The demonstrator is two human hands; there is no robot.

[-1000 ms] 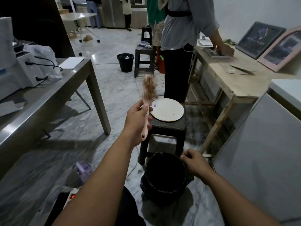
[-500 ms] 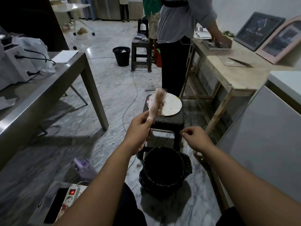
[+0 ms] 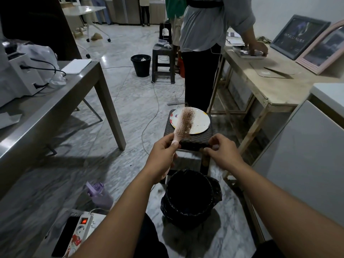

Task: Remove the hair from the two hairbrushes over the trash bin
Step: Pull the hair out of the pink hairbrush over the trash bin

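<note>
My left hand [image 3: 163, 155] grips the handle of a pink hairbrush [image 3: 184, 123], whose bristles are matted with brown hair and tilt up to the right. My right hand [image 3: 222, 151] hovers just right of the brush handle, fingers curled and apart, holding nothing. A black trash bin [image 3: 189, 197] lined with a black bag stands on the floor below both hands. A second hairbrush is not in sight.
A dark stool [image 3: 188, 142] behind the bin carries a white plate [image 3: 200, 121]. A person [image 3: 204, 43] stands beyond it at a wooden table [image 3: 270, 90]. A steel table [image 3: 55, 101] is left. A purple bottle [image 3: 100, 194] and a power strip [image 3: 81, 226] lie near my feet.
My left hand has lowered the brush and tilted it to the right, in front of the plate. My right hand has left the bin's rim and risen beside the brush handle.
</note>
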